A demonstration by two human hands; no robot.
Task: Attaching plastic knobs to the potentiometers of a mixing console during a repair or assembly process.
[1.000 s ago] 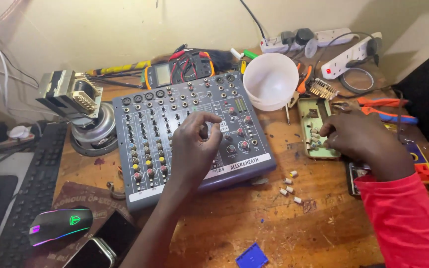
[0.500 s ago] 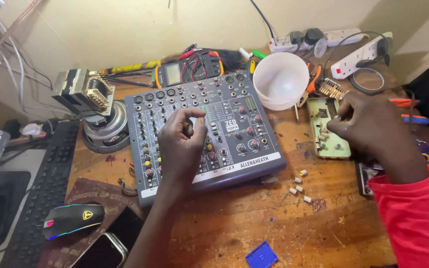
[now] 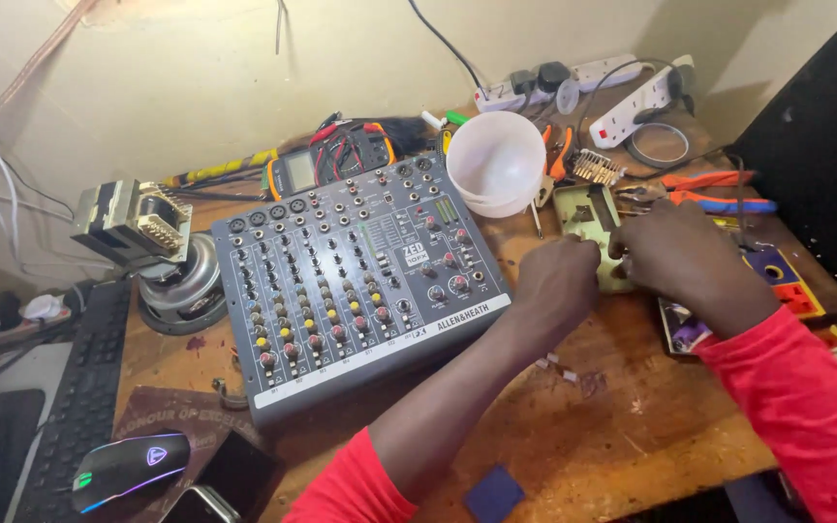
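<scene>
one mixer [image 3: 356, 281] left on tabletop [image 3: 622, 426] | left hand [image 3: 556, 281] curled at the one green board [image 3: 588, 218], fingertips hidden | right hand [image 3: 680, 254] covers board's right side, grip unclear | one white bowl [image 3: 496, 160] behind

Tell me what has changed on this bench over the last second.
The left hand left the knobs of the audio mixer and moved right to the green circuit board, beside the right hand, which stayed at that board. Whether either has a firm grip on it is unclear. Mixer, white bowl and computer mouse stayed put.
</scene>
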